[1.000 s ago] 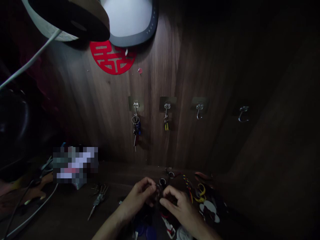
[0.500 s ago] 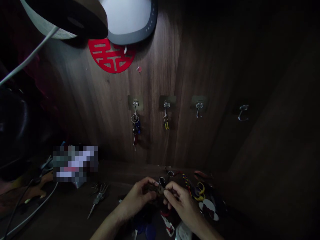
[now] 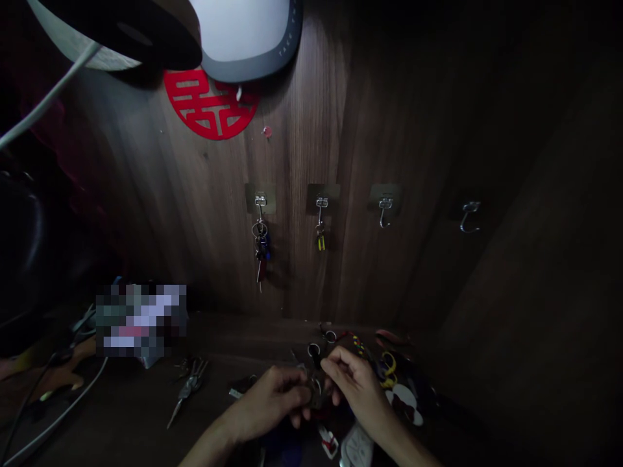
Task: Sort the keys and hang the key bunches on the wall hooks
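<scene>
Low in the middle of the head view, my left hand (image 3: 275, 401) pinches a dark, dull key (image 3: 316, 400) between thumb and fingers. A small metal ring shows at the key's top, and its far end is hidden by the fingers. My right hand (image 3: 354, 384) is closed in a pinch at the other side of the key and its ring. Just beyond the hands lies a key ring (image 3: 314, 350) with a dark piece on it. Beneath and around them are a white and red tag (image 3: 328, 442), a pale grey remote (image 3: 357, 447) and dim blue pieces.
Several metal hooks line the wood-grain wall; key bunches hang on the left hook (image 3: 260, 202) and the second hook (image 3: 322, 203). Loose keys (image 3: 189, 384) lie left of my hands. To the right are yellow-handled scissors (image 3: 388, 370) and cords. A cable (image 3: 63, 415) crosses the left.
My hands have drawn slightly apart and the key between them has moved a little lower, its ring now showing. The view has shifted slightly.
</scene>
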The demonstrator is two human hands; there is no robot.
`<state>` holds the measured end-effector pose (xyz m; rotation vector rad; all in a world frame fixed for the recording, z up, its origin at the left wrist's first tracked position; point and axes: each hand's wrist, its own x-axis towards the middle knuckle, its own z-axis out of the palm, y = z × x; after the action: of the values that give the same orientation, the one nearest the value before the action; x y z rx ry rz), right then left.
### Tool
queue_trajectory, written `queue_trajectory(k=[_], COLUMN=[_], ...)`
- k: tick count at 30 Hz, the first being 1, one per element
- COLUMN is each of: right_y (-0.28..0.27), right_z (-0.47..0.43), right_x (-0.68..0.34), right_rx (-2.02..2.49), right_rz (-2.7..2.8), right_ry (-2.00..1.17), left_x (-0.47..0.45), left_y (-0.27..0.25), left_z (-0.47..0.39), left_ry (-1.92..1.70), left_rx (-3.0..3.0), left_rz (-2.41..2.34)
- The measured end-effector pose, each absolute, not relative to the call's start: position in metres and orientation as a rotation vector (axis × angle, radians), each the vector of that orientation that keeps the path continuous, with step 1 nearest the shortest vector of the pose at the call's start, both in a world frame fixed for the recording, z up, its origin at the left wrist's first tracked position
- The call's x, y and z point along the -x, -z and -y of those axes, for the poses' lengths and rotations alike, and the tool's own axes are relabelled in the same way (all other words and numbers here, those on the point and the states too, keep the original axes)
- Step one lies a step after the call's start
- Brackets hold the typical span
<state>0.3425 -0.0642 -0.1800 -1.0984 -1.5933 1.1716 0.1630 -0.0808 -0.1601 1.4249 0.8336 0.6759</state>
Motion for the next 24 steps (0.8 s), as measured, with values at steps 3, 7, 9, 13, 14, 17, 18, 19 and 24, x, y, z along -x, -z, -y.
queue_trajectory(k=[3, 7, 9, 13, 14, 17, 18, 19, 24], right_y=[0.187, 0.194, 0.190, 0.177, 0.175, 0.174, 0.175, 0.176, 0.178], right_z=[0.061, 0.057, 0.059, 0.070, 0.072, 0.076, 0.076, 0.075, 0.066], right_x=[-0.343, -0.346, -0.347, -0.343, -0.342, -0.338, -0.337, -0.338, -0.348], right_rx=[1.119, 1.152, 1.151, 1.105, 1.109, 1.138, 1.137, 1.130, 1.107], right_rz=[1.631, 1.653, 1.664, 1.757, 1.798, 1.898, 1.915, 1.925, 1.865], right_ry=[-1.151, -1.082, -1.028, -0.965, -0.943, -0.860, -0.826, -0.790, -0.600], left_x=[-0.164, -0.163, -0.164, -0.166, -0.166, -0.167, -0.167, -0.167, -0.164], left_y=[0.159, 0.165, 0.167, 0.167, 0.166, 0.165, 0.165, 0.166, 0.174], left_z=[0.082, 0.080, 0.079, 0.077, 0.076, 0.076, 0.076, 0.076, 0.072], left_ry=[-0.636, -0.679, -0.704, -0.735, -0.743, -0.780, -0.795, -0.809, -0.873], left_rx=[-1.404, -1.323, -1.297, -1.281, -1.282, -1.278, -1.271, -1.263, -1.234], left_rz=[-0.802, -0.797, -0.802, -0.856, -0.874, -0.892, -0.884, -0.872, -0.866])
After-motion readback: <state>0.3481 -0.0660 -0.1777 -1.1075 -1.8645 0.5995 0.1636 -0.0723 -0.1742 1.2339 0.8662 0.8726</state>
